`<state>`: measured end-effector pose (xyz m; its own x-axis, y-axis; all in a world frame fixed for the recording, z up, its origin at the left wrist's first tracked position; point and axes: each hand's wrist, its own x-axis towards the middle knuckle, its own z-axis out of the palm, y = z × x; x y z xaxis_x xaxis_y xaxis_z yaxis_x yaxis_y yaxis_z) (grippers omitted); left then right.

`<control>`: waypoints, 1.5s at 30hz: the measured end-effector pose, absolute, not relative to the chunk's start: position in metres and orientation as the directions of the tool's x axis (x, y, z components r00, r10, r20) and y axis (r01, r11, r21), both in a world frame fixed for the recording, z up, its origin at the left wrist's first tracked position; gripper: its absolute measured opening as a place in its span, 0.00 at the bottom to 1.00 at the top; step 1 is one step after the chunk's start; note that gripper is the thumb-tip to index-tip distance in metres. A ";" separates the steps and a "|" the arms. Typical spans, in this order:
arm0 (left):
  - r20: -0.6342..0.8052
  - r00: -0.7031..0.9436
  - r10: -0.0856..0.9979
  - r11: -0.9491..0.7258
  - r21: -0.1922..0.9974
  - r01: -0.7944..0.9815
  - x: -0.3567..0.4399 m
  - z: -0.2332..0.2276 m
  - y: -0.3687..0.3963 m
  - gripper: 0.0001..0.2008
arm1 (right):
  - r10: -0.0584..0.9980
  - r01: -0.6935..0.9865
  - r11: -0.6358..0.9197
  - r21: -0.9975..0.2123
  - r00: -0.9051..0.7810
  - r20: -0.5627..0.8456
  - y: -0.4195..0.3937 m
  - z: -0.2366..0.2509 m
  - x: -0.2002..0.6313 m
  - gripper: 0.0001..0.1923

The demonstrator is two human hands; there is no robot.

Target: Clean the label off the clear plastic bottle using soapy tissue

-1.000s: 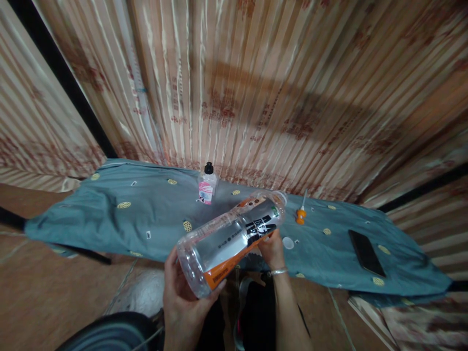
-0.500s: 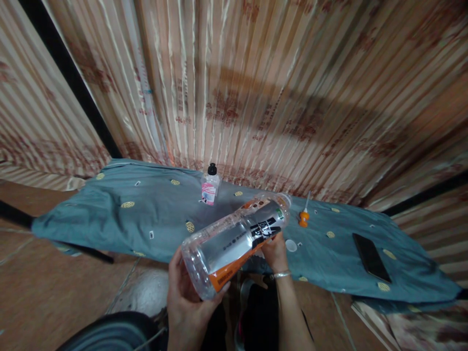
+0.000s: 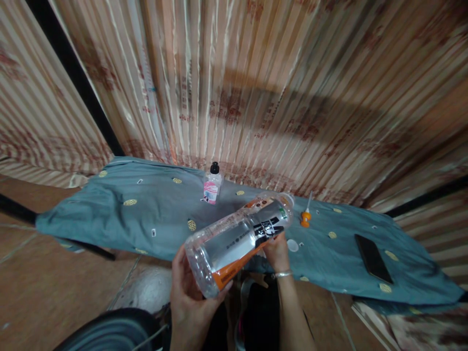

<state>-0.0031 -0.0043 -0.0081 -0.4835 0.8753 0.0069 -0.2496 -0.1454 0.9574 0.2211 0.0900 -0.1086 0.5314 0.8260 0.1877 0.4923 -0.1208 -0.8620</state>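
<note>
Over the near edge of a teal, cloth-covered table (image 3: 161,212), a large clear plastic bottle (image 3: 234,243) hangs tilted, its silver, black and orange label facing up, its neck toward 2 o'clock and its base toward 8. The left hand (image 3: 193,297) grasps that base, thumb at the near side, fingers curled round the other. The right hand (image 3: 277,252) touches the lower side at about 4 o'clock; its fingertips are hidden, so I cannot tell how tightly it closes. With the held bottle as the dial's centre, a small clear squeeze bottle (image 3: 212,189) with a black cap and pink label stands at 11, an orange plastic piece (image 3: 305,219) with a thin pale spout sits at 2, and a flat whitish disc (image 3: 292,245) and, farther out, a black rectangular phone (image 3: 373,259) lie at 3. Steadying the bottle at an angle seems the step in hand; any further turn would call for a firm hold at the base.
</note>
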 end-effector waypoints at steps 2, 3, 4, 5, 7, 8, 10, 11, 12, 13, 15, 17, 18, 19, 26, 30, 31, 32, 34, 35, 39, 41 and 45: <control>0.004 -0.484 0.875 -0.150 0.953 -0.264 -0.003 -0.007 -0.004 0.45 | 0.835 0.506 -0.108 -0.856 0.513 0.198 0.090 -0.108 0.221 0.25; 0.005 -0.482 0.876 -0.151 0.952 -0.265 -0.003 -0.007 -0.004 0.45 | 0.838 0.510 -0.099 -0.855 0.505 0.204 0.090 -0.108 0.220 0.25; 0.006 -0.478 0.878 -0.149 0.954 -0.261 -0.003 -0.007 -0.004 0.45 | 0.839 0.510 -0.091 -0.855 0.502 0.210 0.090 -0.107 0.220 0.24; 0.007 -0.472 0.881 -0.144 0.956 -0.254 -0.004 -0.007 -0.004 0.45 | 0.837 0.509 -0.086 -0.857 0.503 0.215 0.090 -0.106 0.219 0.24; 0.008 -0.463 0.886 -0.134 0.962 -0.240 -0.004 -0.006 -0.005 0.46 | 0.827 0.504 -0.093 -0.859 0.519 0.215 0.090 -0.105 0.218 0.23; 0.007 -0.461 0.887 -0.131 0.963 -0.236 -0.004 -0.006 -0.005 0.46 | 0.823 0.501 -0.102 -0.860 0.528 0.210 0.090 -0.104 0.218 0.23; 0.006 -0.469 0.883 -0.133 0.962 -0.239 -0.004 -0.006 -0.005 0.46 | 0.824 0.497 -0.119 -0.860 0.533 0.194 0.089 -0.102 0.217 0.23; 0.006 -0.475 0.880 -0.138 0.960 -0.243 -0.004 -0.006 -0.004 0.46 | 0.827 0.496 -0.122 -0.860 0.530 0.188 0.089 -0.102 0.217 0.23; 0.008 -0.479 0.878 -0.143 0.959 -0.246 -0.004 -0.006 -0.004 0.45 | 0.829 0.495 -0.123 -0.860 0.528 0.186 0.089 -0.101 0.217 0.22; 0.010 -0.481 0.877 -0.147 0.958 -0.247 -0.004 -0.006 -0.004 0.45 | 0.830 0.496 -0.120 -0.860 0.526 0.188 0.089 -0.101 0.217 0.22; 0.017 -0.483 0.876 -0.152 0.958 -0.243 -0.004 -0.007 -0.004 0.44 | 0.830 0.498 -0.107 -0.860 0.521 0.198 0.088 -0.100 0.217 0.22; 0.018 -0.482 0.876 -0.150 0.960 -0.237 -0.004 -0.008 -0.004 0.45 | 0.829 0.499 -0.098 -0.861 0.520 0.206 0.088 -0.101 0.217 0.22; 0.016 -0.482 0.876 -0.147 0.961 -0.234 -0.004 -0.008 -0.004 0.45 | 0.830 0.501 -0.096 -0.860 0.517 0.208 0.088 -0.102 0.217 0.22; 0.014 -0.480 0.877 -0.141 0.963 -0.230 -0.004 -0.008 -0.004 0.45 | 0.833 0.504 -0.094 -0.859 0.512 0.209 0.088 -0.102 0.218 0.22; 0.011 -0.472 0.882 -0.127 0.968 -0.215 -0.006 -0.009 -0.004 0.45 | 0.823 0.532 -0.079 -0.843 0.512 0.246 0.090 -0.108 0.220 0.20; 0.016 -0.461 0.887 -0.128 0.969 -0.213 -0.008 -0.012 -0.004 0.46 | 0.811 0.530 -0.079 -0.844 0.527 0.255 0.090 -0.110 0.221 0.21; 0.017 -0.457 0.889 -0.128 0.968 -0.214 -0.008 -0.012 -0.004 0.46 | 0.814 0.527 -0.078 -0.847 0.523 0.251 0.090 -0.110 0.221 0.21; 0.018 -0.454 0.891 -0.129 0.968 -0.214 -0.008 -0.012 -0.004 0.46 | 0.819 0.523 -0.076 -0.849 0.518 0.246 0.090 -0.111 0.221 0.21; 0.026 -0.454 0.891 -0.140 0.966 -0.219 -0.007 -0.011 -0.003 0.45 | 0.822 0.513 -0.076 -0.855 0.517 0.237 0.090 -0.111 0.221 0.22; 0.032 -0.454 0.890 -0.151 0.961 -0.230 -0.006 -0.010 -0.003 0.45 | 0.824 0.506 -0.075 -0.859 0.517 0.233 0.090 -0.110 0.221 0.22; 0.040 -0.460 0.887 -0.187 0.942 -0.279 -0.002 -0.005 -0.003 0.43 | 0.833 0.482 -0.060 -0.874 0.507 0.222 0.089 -0.109 0.221 0.23; 0.038 -0.456 0.889 -0.182 0.944 -0.276 -0.001 -0.004 -0.003 0.43 | 0.841 0.484 -0.059 -0.873 0.496 0.218 0.089 -0.109 0.220 0.23; 0.026 -0.449 0.893 -0.170 0.944 -0.284 -0.003 -0.006 -0.003 0.42 | 0.831 0.492 -0.072 -0.868 0.510 0.221 0.089 -0.108 0.220 0.23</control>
<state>-0.0031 -0.0031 -0.0063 -0.4493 0.8930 0.0256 -0.2839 -0.1699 0.9437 0.2198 0.0886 -0.1080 0.5104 0.8312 0.2207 0.4917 -0.0715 -0.8678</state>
